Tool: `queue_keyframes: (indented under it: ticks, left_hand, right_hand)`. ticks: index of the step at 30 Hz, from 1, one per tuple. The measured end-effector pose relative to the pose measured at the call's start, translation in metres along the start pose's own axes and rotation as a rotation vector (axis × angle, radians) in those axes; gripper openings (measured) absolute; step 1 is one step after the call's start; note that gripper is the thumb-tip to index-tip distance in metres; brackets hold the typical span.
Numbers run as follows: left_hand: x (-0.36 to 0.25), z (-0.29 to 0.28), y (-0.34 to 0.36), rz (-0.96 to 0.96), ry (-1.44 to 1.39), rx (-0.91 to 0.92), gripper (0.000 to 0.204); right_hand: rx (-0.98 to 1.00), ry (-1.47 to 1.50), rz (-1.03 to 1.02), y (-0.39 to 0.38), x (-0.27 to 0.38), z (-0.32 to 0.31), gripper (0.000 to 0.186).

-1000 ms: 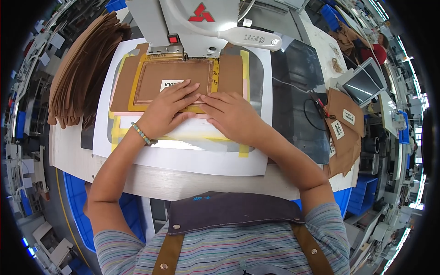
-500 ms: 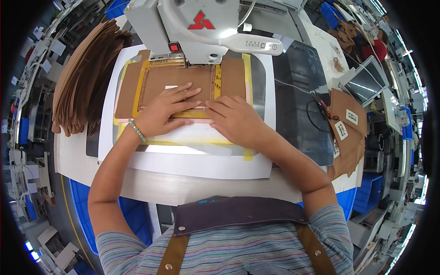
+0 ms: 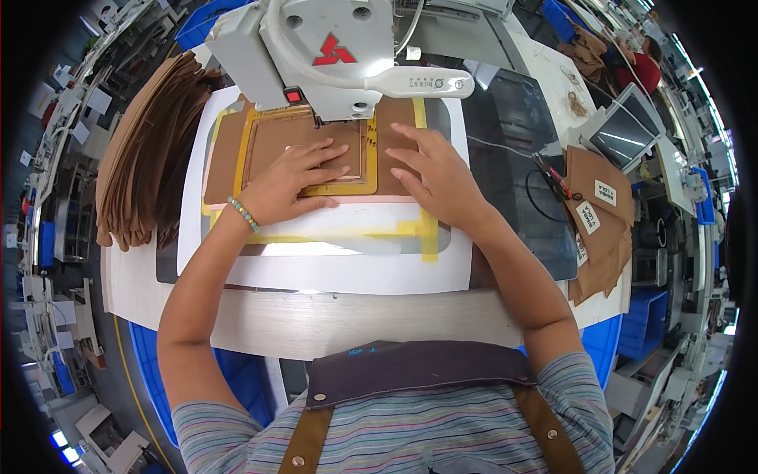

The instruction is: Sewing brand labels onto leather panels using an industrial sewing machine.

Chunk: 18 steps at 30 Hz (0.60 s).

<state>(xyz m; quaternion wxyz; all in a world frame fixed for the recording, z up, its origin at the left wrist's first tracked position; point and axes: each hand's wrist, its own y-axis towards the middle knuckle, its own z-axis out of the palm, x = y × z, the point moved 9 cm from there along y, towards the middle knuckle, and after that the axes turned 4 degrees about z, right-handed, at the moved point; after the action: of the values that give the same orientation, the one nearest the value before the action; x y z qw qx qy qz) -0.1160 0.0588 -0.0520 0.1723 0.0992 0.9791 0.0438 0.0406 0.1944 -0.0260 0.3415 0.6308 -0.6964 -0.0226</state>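
A brown fabric panel [image 3: 399, 178] lies flat beneath a white sewing machine head [image 3: 312, 51]. On the panel rests a yellow rectangular frame [image 3: 371, 162] with a clear inner edge. My left hand [image 3: 294, 183] lies over the frame's lower left part, fingers stretched out, partly hiding a small white label [image 3: 293, 148] inside it. My right hand [image 3: 442, 178] is at the panel's right side, beside the frame, with fingers apart and nothing held. Whether its fingertips touch the fabric I cannot tell. The machine's needle area sits at the frame's far edge.
Under the panel is a white sheet [image 3: 316, 276] with yellow tape [image 3: 429, 245]. Folded brown pieces [image 3: 146, 158] are stacked at left. Brown pieces with white labels [image 3: 604, 229], red-handled scissors [image 3: 562, 183] and a tilted screen [image 3: 629, 130] are at right. A blue bin [image 3: 237, 379] stands below.
My right hand has moved right, off the frame's lower right corner, and its fingers have spread. My left hand stays on the frame. The whole view has shifted slightly.
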Motion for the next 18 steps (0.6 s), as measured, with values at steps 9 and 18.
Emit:
queue_keyframes:
  ticks: [9,18]
  left_hand:
    - [0.019,-0.001,0.019,-0.009,0.053,-0.004,0.056]
    - [0.036,-0.008,0.03,-0.043,0.155,-0.057,0.048]
  right_hand:
    - [-0.072,0.004,0.029,-0.002,-0.009,-0.006,0.026]
    - [-0.003,0.051,0.072,-0.005,-0.021,0.004,0.025]
